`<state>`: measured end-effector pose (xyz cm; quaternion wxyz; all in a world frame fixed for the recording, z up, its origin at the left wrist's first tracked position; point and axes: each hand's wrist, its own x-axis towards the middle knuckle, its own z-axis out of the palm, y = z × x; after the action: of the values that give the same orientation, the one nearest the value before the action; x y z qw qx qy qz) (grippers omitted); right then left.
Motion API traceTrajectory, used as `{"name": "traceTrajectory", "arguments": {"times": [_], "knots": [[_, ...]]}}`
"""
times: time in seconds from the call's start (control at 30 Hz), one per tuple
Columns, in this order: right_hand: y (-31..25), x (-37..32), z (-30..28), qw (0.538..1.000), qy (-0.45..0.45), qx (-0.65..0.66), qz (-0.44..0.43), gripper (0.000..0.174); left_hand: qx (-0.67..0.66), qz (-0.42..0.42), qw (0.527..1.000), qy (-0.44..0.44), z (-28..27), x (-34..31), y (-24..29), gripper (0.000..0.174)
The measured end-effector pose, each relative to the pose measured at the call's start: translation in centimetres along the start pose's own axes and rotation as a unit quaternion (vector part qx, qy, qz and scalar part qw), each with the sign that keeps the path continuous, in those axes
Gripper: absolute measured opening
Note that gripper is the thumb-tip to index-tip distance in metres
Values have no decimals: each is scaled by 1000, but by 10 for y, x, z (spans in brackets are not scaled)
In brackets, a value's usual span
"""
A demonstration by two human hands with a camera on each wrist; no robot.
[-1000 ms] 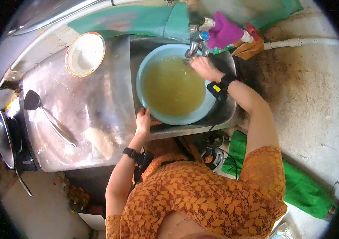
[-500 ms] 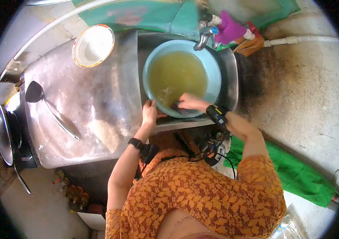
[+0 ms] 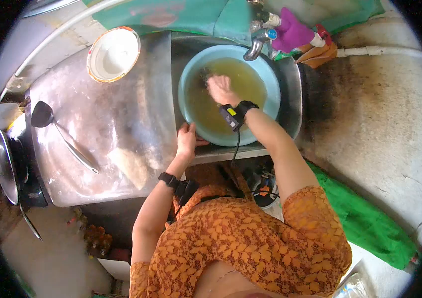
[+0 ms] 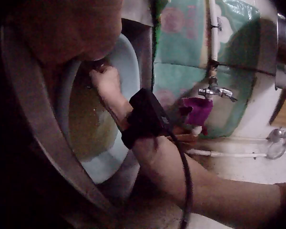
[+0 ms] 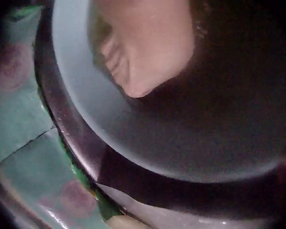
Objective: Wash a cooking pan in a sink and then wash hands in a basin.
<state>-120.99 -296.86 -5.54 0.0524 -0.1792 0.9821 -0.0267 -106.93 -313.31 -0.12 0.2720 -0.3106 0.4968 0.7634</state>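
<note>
A light blue basin [image 3: 273,102] of cloudy yellowish water stands in the metal sink [image 3: 295,107]. My left hand [image 3: 186,142] holds the basin's near left rim, its thumb side up at the edge. Over the left part of the basin, my right hand [image 3: 222,89] has its fingers curled round a small dark wad [image 4: 98,62], mostly hidden by the hand. In the right wrist view the right hand [image 5: 148,47] appears as a fist low in the basin, close to the inner wall.
A metal tap [image 3: 256,45] overhangs the basin's far right rim, with a purple cloth [image 3: 289,31] beside it. On the metal counter [image 3: 72,164] to the left are a white bowl [image 3: 114,53] and a spatula [image 3: 74,150]. A pan [image 3: 5,166] sits farther left.
My right hand went from under the tap to the basin's near side, then to its left part, with the dark wad. The left hand stays at the rim.
</note>
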Motion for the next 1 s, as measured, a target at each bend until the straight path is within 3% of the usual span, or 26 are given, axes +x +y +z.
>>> {"name": "traceTrajectory", "arguments": {"times": [0.03,0.07,0.13,0.2,0.23,0.27,0.37,0.53,0.7,0.77,0.8,0.83,0.9,0.97,1.0], "knots": [[15,5,6,1000,12,-10,3,14,3,3,1000,1,-1,2,-1,30],[29,10,-1,998,-59,-6,24,14,7,4,1000,1,-2,2,-3,30],[59,-1,1,1000,6,1,23,14,-1,3,1000,-1,-2,3,-5,31],[77,-13,-15,998,-25,-48,41,13,-1,3,1000,-2,-2,3,-5,33],[86,-18,-15,991,-89,-75,71,12,3,3,1000,-2,-2,3,-4,33],[91,-31,-17,993,-83,-60,58,11,6,3,1000,-2,-2,1,-2,34],[85,-76,-20,991,-118,-1,59,12,-5,-5,1000,-4,1,-4,5,35],[24,-110,-10,960,-263,66,75,19,-7,-8,1000,-15,-5,6,-6,35],[-22,-73,-29,979,-160,121,21,15,-21,-13,1000,-12,-3,1,-2,32],[-6,-53,-12,988,-83,126,39,14,-13,-17,1000,-8,-3,2,-1,31],[8,-33,-12,983,-148,91,62,15,-13,-17,1000,-6,-3,2,-2,31],[21,-26,-15,986,-127,72,76,17,-13,-17,1000,-4,-3,3,-3,31],[55,-21,1,998,-15,3,61,16,-14,-14,1000,1,-2,3,-3,32],[76,-21,-11,986,-133,-29,99,16,-12,-7,1000,5,-1,2,-3,32],[80,-35,-15,990,-115,-18,84,16,-13,-4,1000,3,-2,3,-3,32]]}}
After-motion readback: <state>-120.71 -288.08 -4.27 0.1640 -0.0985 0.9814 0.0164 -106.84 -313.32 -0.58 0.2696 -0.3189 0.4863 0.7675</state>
